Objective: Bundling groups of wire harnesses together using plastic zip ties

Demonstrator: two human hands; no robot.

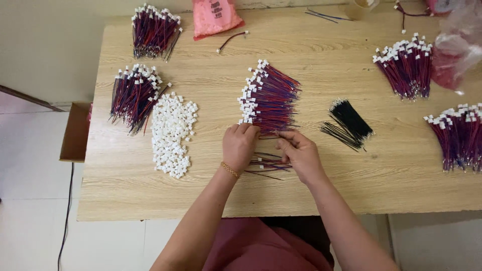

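Hands: L hand & R hand knuckles-up, fingers pinching red-blue wires.

A pale wood-grain bench carries everything. At its centre lies a fanned bundle of red and blue wires with white plug ends facing nine o'clock; just below it, toward six o'clock, a few loose wires rest on the wood. At nine o'clock sits a heap of small white connectors, and just beside it, further out, another wire bundle. At eleven o'clock lies a third bundle, with a pink bag at twelve. A short bunch of black wires lies at three o'clock. Two more bundles sit beyond: one at two o'clock, one at the right edge.
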